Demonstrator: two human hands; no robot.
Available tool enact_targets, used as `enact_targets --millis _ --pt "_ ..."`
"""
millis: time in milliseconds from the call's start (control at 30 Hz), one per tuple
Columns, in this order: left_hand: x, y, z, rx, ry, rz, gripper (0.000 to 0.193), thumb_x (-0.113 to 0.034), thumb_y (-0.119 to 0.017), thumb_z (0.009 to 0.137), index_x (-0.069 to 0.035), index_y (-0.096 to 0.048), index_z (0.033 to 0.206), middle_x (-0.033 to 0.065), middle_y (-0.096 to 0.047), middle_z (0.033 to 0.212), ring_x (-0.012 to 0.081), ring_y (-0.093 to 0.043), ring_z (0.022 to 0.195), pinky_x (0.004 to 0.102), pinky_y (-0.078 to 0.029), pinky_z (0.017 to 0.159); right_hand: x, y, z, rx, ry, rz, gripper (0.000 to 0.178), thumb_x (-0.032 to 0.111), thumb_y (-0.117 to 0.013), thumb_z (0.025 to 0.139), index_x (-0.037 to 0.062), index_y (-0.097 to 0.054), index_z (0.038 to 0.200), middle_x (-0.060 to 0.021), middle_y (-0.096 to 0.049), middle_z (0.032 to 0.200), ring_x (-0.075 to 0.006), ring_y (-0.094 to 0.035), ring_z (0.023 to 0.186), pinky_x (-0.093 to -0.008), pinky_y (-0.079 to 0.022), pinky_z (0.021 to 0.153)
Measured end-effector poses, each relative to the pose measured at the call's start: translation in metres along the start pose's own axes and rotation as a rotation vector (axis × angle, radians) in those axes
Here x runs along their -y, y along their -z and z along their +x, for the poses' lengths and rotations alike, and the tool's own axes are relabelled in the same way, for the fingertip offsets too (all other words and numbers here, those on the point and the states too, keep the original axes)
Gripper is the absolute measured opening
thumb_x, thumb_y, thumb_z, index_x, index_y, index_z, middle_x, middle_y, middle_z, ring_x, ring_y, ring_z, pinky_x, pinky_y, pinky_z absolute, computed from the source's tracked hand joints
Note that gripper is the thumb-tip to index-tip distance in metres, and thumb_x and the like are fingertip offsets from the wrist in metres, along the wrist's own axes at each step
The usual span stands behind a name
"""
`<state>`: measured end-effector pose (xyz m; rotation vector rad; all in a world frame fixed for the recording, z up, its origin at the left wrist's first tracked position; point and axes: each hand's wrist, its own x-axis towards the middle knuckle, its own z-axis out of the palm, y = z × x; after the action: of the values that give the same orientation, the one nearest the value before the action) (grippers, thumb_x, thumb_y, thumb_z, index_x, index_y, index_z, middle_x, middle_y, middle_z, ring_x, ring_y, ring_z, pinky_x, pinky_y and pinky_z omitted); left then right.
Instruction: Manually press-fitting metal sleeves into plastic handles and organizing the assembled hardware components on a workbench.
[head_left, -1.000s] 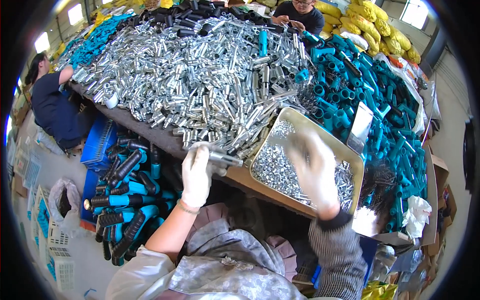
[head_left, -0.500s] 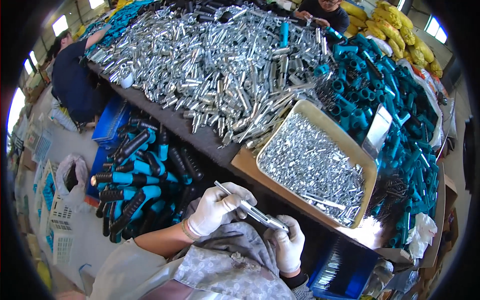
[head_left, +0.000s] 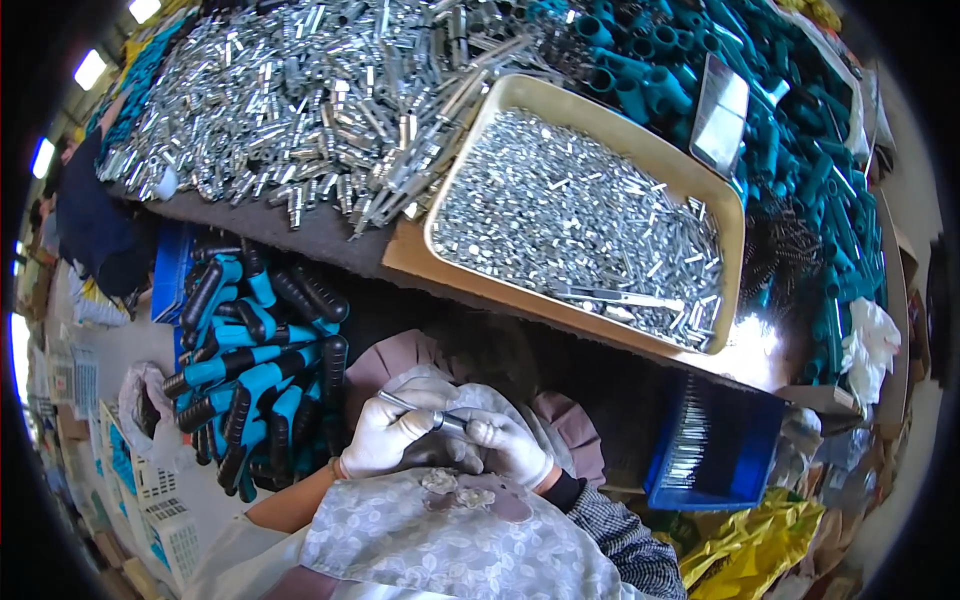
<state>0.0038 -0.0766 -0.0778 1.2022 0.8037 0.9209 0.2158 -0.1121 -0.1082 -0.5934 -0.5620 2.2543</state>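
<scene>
In front of my apron, both white-gloved hands are close together on one slim silver metal tube. My left hand is closed around it, and a thin silver rod-like end sticks out past the fingers at upper left. The fingers of my right hand pinch the tube's other end. Most of the tube is hidden by the gloves. Ahead on the bench stands a cream tray full of small silver metal pieces, with long tweezers lying on top.
Silver metal parts are heaped beyond the tray. Teal tubular handles pile up at right, beside a flat glossy slab. Black-and-teal handles fill the left side. A blue bin holds thin silver pieces. A person is at far left.
The view has tipped downward and shifted right. My hands have come closer together and nearer my body, and the tube, plainly visible before, is now mostly covered by the gloves.
</scene>
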Motion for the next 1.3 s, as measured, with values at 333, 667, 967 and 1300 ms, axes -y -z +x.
enact_targets --millis 333,667,967,1300 --pt "-0.023 -0.022 0.048 0.290 -0.118 0.366 0.060 -0.050 -0.074 0.084 0.002 -0.065 0.112 0.0147 -0.066 0.115 0.0292 -0.061 0.112 0.0400 -0.047 0.096 0.018 0.000 0.006 0.128 0.154 0.203 0.066 0.047 -0.062 0.096 -0.0066 -0.052 0.133 -0.0096 -0.065 0.089 -0.0159 -0.061 0.077 -0.0258 -0.048 0.071" --pt "-0.092 0.036 0.130 -0.308 -0.190 -0.009 0.042 -0.043 -0.061 0.098 -0.003 -0.050 0.109 0.0028 -0.049 0.073 0.0090 -0.046 0.057 0.0221 -0.040 0.048 0.049 0.206 0.141 -0.403 0.105 0.788 0.034 0.029 -0.052 0.102 0.0066 -0.070 0.119 -0.0082 -0.073 0.110 -0.0229 -0.068 0.103 -0.0421 -0.053 0.095" --pt "-0.091 0.034 0.141 -0.486 -0.087 -0.011 0.014 -0.015 -0.047 0.096 -0.003 -0.050 0.092 0.0046 -0.043 0.058 0.0096 -0.037 0.045 0.0236 -0.028 0.037 0.101 0.265 0.244 -0.121 -0.092 0.796 0.033 0.030 -0.053 0.101 0.0068 -0.070 0.117 -0.0081 -0.073 0.109 -0.0231 -0.068 0.101 -0.0429 -0.053 0.094" --pt "-0.083 0.027 0.145 -0.616 -0.175 0.266 0.064 -0.069 -0.052 0.092 -0.006 -0.045 0.088 0.0013 -0.039 0.052 0.0096 -0.034 0.038 0.0241 -0.025 0.034 0.136 0.328 0.293 0.097 -0.201 0.809 0.033 0.030 -0.053 0.101 0.0071 -0.071 0.115 -0.0079 -0.073 0.107 -0.0233 -0.068 0.100 -0.0438 -0.053 0.093"
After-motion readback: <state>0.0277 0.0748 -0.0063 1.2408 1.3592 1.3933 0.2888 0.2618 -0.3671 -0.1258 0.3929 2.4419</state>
